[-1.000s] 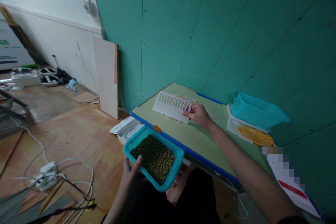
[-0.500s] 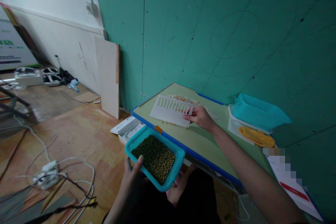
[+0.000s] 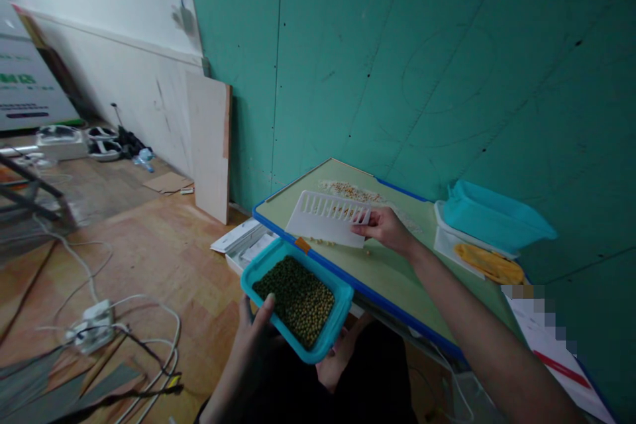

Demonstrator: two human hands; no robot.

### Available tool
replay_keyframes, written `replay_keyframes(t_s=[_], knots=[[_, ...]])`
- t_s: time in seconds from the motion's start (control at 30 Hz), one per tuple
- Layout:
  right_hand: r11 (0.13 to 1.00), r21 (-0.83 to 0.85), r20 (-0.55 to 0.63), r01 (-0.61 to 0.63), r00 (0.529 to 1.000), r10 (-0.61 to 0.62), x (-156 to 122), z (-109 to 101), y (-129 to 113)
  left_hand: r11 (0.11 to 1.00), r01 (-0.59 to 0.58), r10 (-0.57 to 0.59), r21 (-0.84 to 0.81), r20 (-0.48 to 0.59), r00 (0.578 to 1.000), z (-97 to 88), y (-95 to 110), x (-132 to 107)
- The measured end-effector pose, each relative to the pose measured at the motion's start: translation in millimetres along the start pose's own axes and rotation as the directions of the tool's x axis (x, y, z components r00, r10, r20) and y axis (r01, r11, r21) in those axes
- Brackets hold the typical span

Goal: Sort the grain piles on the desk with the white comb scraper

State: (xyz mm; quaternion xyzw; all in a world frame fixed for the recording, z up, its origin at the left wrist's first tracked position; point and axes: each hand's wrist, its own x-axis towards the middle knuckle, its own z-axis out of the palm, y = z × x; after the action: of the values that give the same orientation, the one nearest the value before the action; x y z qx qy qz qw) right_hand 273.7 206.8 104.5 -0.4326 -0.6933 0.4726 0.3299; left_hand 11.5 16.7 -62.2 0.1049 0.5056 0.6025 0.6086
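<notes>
My left hand [image 3: 256,331] grips a turquoise tray [image 3: 258,265] filled with small green beans [image 3: 297,300], holding it just below the blue front edge of the green table [image 3: 392,271]. My right hand [image 3: 385,228] is closed on a white slotted scraper [image 3: 325,218] that stands on its long edge on the tabletop, close to that front edge. A few pale beans lie under and beside the scraper. A strip of pale yellow beans [image 3: 350,192] lies farther back on the table.
A turquoise bin [image 3: 494,218] stands on a white tray [image 3: 447,242] with a yellow piece [image 3: 489,262] at the table's right. Papers [image 3: 556,351] lie at the near right. White boxes [image 3: 238,242], a power strip [image 3: 92,334] and cables are on the wooden floor. A green wall is behind.
My right hand has dragged the white scraper from the back of the table toward the front edge, leaving the strip of pale beans uncovered behind it. The tray stays about where it was.
</notes>
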Motion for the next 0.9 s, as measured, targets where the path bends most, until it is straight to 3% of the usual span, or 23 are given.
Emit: replay_keyframes(t_s=[0.17, 0.3, 0.4, 0.5, 0.57, 0.67, 0.77, 0.9], knots=[[1.000, -0.016, -0.012, 0.003, 1.000, -0.003, 0, 1, -10, 0.999, -0.033, 0.033, 0.010, -0.028, 0.999, 6.7, 0, -3], [0.981, -0.176, -0.159, 0.086, 0.981, -0.115, -29, -9, -27, 0.999, -0.034, 0.035, 0.031, -0.018, 0.999, 7.0, 1, -5], [0.901, -0.429, -0.379, 0.069, 0.891, -0.249, -81, -22, -30, 0.999, -0.030, 0.031, 0.035, -0.029, 0.999, 6.0, 0, -5], [0.748, -0.652, -0.529, -0.119, 0.778, -0.337, -142, -28, -17, 0.999, -0.029, 0.030, 0.034, -0.018, 0.999, 6.2, 1, -6], [0.603, -0.762, -0.540, -0.238, 0.746, -0.388, -174, -28, -3, 0.998, -0.033, 0.034, 0.044, -0.017, 0.999, 7.4, 1, -7], [0.427, -0.836, -0.526, -0.344, 0.725, -0.445, -201, -23, 17, 0.999, -0.015, 0.016, 0.052, -0.017, 1.000, 9.7, 3, -10], [0.391, -0.866, -0.481, -0.312, 0.735, -0.478, -209, -14, 28, 0.999, -0.008, 0.008, 0.034, -0.002, 1.000, 11.8, 4, -12], [0.380, -0.910, -0.367, -0.166, 0.746, -0.555, -210, 0, 30, 0.999, -0.027, 0.027, 0.039, 0.000, 1.000, 12.9, 5, -12]])
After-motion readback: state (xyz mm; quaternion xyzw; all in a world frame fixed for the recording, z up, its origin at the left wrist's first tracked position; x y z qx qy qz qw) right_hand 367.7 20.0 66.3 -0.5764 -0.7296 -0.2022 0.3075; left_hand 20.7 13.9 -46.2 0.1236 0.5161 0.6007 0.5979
